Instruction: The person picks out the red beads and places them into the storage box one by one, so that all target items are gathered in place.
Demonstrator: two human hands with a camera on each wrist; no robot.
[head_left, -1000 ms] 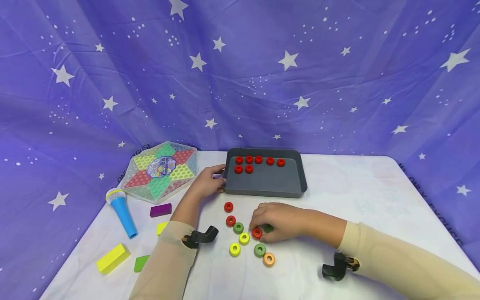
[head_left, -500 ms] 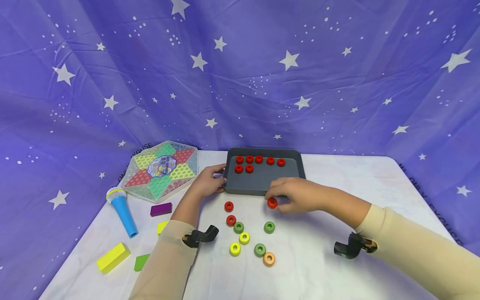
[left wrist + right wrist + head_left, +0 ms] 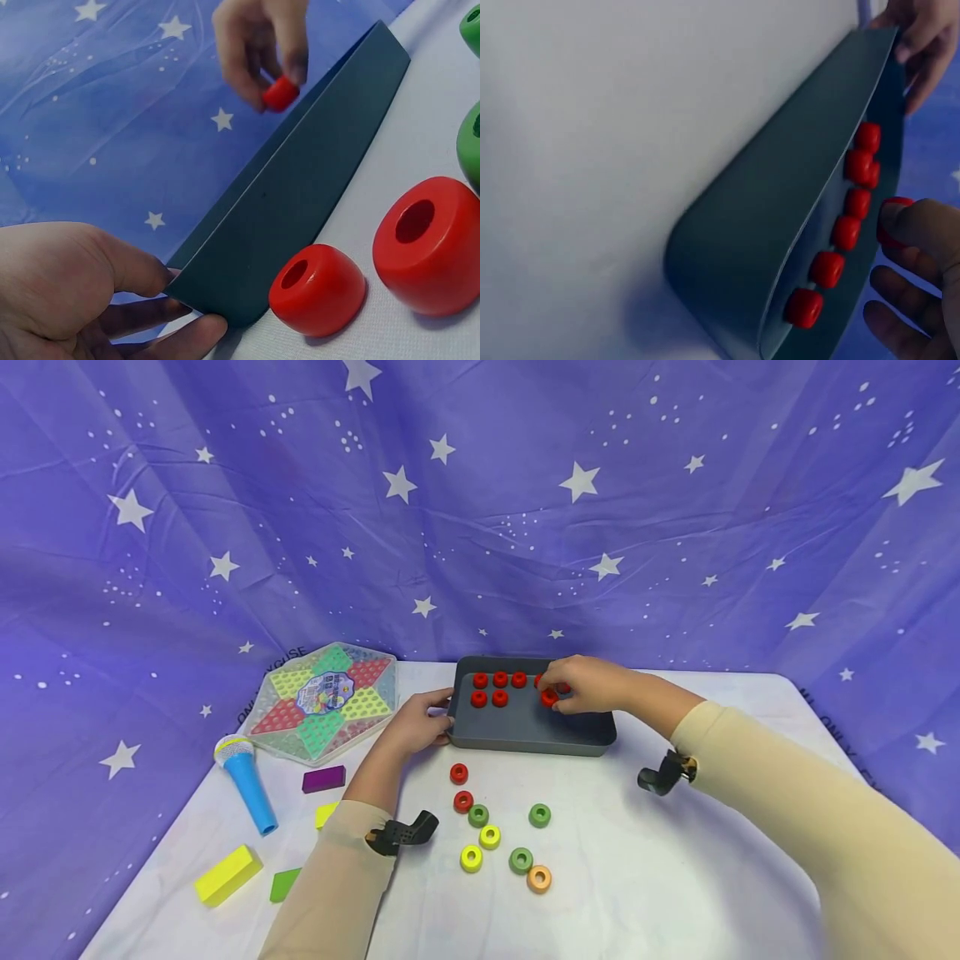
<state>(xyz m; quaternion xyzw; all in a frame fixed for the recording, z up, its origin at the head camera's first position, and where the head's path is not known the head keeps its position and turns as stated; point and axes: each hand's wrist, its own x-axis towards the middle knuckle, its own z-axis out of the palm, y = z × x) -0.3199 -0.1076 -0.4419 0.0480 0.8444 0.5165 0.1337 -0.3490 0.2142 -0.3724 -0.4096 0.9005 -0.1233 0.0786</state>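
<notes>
My right hand (image 3: pixel 588 683) pinches a red bead (image 3: pixel 549 698) over the right part of the dark grey tray (image 3: pixel 540 746). In the left wrist view that red bead (image 3: pixel 280 94) shows between thumb and fingers, above the tray's rim. My left hand (image 3: pixel 420 723) holds the tray at its left end, thumb and fingers at the near corner. Several red beads (image 3: pixel 499 698) stand inside the tray in a back row and a second row, some hidden by my right hand. In front of the tray lie two red beads (image 3: pixel 459 774), with green beads (image 3: pixel 540 815), yellow beads (image 3: pixel 471 858) and an orange bead (image 3: pixel 539 879).
A hexagonal Chinese checkers box (image 3: pixel 322 697) lies left of the tray. Further left are a blue toy microphone (image 3: pixel 250 789), a purple block (image 3: pixel 324 779), yellow blocks (image 3: pixel 228 875) and a green block (image 3: pixel 285 884). A starry purple cloth (image 3: pixel 495 527) hangs behind the table.
My right hand has picked a red bead from among the loose ones and carried it away from me, over the tray's front wall. The left hand stays at the tray.
</notes>
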